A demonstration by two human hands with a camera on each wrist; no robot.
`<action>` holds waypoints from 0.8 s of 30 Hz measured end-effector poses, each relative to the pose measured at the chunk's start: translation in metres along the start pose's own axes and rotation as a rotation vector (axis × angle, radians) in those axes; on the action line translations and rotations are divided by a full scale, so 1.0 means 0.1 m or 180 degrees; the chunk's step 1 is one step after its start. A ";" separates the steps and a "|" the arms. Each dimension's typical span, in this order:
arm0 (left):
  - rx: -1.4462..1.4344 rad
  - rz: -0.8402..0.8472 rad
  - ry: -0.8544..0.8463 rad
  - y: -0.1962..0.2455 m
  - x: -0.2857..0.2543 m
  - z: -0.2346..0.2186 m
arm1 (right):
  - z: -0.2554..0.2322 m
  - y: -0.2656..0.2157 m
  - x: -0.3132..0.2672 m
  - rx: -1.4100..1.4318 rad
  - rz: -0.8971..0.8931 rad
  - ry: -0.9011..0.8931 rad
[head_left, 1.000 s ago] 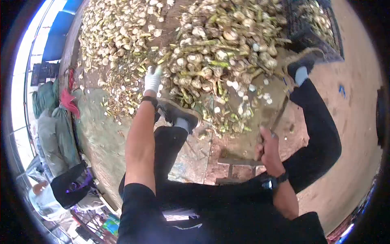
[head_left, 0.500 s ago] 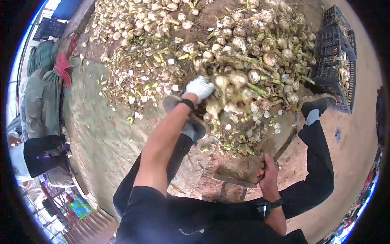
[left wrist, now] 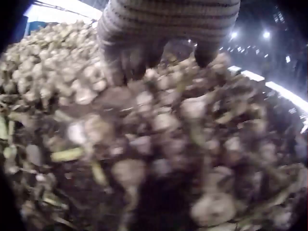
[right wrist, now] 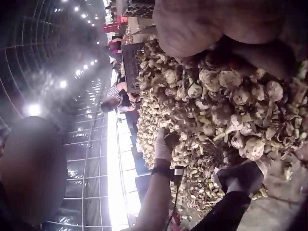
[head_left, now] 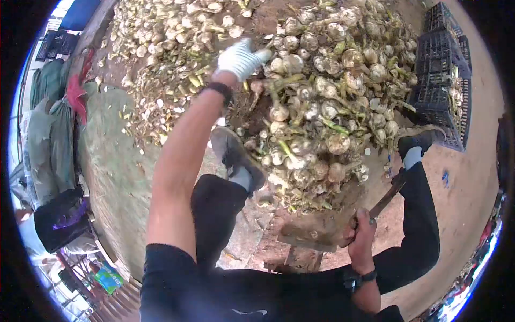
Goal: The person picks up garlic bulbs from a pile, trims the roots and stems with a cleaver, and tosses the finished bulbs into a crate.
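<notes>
My left hand (head_left: 240,60), in a white striped glove, is over the far side of a heap of garlic bulbs (head_left: 338,91). In the left wrist view its fingers (left wrist: 113,72) reach down toward the bulbs, thumb apart, with nothing visible between them. Low on the right, my bare right hand (head_left: 362,244) grips a long knife (head_left: 387,201), its dark blade slanting up toward my right knee. A small wooden block or stand (head_left: 306,236) is just left of that hand. Loose bulbs with stems lie close to my left shoe (head_left: 233,155).
A second garlic pile (head_left: 166,32) lies at upper left, with cut stems and peelings (head_left: 155,107) before it. Black plastic crates (head_left: 437,80) stand at the right. Filled sacks (head_left: 45,139) line the left edge. Another person (right wrist: 118,97) shows in the right wrist view.
My left hand swept right and toward me among the garlic, then moved back out to the far side. More bulbs now lie near my feet. The right hand keeps its grip on the knife.
</notes>
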State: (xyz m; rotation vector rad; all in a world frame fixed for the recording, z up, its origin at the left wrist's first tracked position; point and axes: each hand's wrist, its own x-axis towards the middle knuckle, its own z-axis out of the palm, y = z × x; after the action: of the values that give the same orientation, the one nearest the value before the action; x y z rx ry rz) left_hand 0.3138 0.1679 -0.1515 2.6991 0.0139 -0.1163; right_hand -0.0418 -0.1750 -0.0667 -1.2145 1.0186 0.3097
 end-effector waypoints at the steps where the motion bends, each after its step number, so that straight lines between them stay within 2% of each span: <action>1: -0.0145 -0.0488 -0.0178 -0.23 0.19 0.14 | -0.01 -0.03 -0.01 -0.0105 -0.0002 -0.0103; 2: -0.0295 -0.0971 -0.0347 -0.48 0.38 0.32 | -0.01 -0.04 0.00 -0.0212 -0.0016 -0.0205; 3: -0.0303 -0.0961 -0.0359 -1.33 0.67 0.96 | -0.01 -0.02 0.02 0.0088 0.0158 0.0004; 4: -0.2568 -0.0667 -0.1052 -1.91 1.10 1.69 | -0.04 -0.02 0.06 0.0083 0.0160 0.0025; 5: -0.2579 -0.0684 -0.1087 -1.26 0.60 1.26 | -0.07 -0.01 0.07 0.0176 0.0268 0.0095; 6: -0.0259 -0.1022 -0.0950 -0.36 0.36 0.80 | -0.11 0.00 0.08 0.0268 0.0375 0.0167; 7: -0.0530 -0.1001 -0.1096 -0.12 0.20 0.74 | -0.23 0.11 0.13 0.0142 0.0303 0.0176; 8: -0.0790 -0.0993 -0.1200 -0.01 0.06 0.70 | -0.21 0.11 0.09 0.0129 0.0358 0.0165; 10: 0.0208 -0.0716 -0.1007 -0.03 -0.22 0.91 | -0.07 0.06 0.10 0.0622 0.0472 0.0109; 12: 0.0083 -0.0530 -0.1192 0.04 -0.46 0.90 | -0.01 0.06 0.04 0.0810 0.0575 0.0117; 14: 0.0111 -0.0463 -0.1413 0.19 -0.76 0.90 | 0.04 0.08 -0.04 0.0542 0.0267 0.0073; 16: 0.0067 -0.0623 -0.1631 0.48 -1.07 0.82 | 0.03 0.13 -0.08 0.0454 0.0141 0.0036; 18: 0.0001 -0.0497 -0.1939 0.72 -1.36 0.86 | -0.01 0.16 -0.10 0.0356 0.0005 0.0004; 20: -0.0041 -0.0420 -0.1725 0.82 -1.63 1.08 | -0.03 0.17 -0.14 0.0219 0.0007 0.0075; 21: -0.0078 -0.0314 -0.2115 0.92 -1.69 0.96 | -0.03 0.14 -0.16 0.0234 -0.0033 0.0079; 24: 0.0014 0.0432 -0.1814 1.03 -1.82 0.93 | -0.09 0.13 -0.22 0.0194 -0.0084 0.0107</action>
State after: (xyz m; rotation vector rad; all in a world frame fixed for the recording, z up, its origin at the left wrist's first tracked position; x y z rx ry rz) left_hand 0.1277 0.0361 -0.1765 2.5636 -0.3387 -0.8321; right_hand -0.0673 -0.1715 -0.0571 -1.1805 1.0331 0.2368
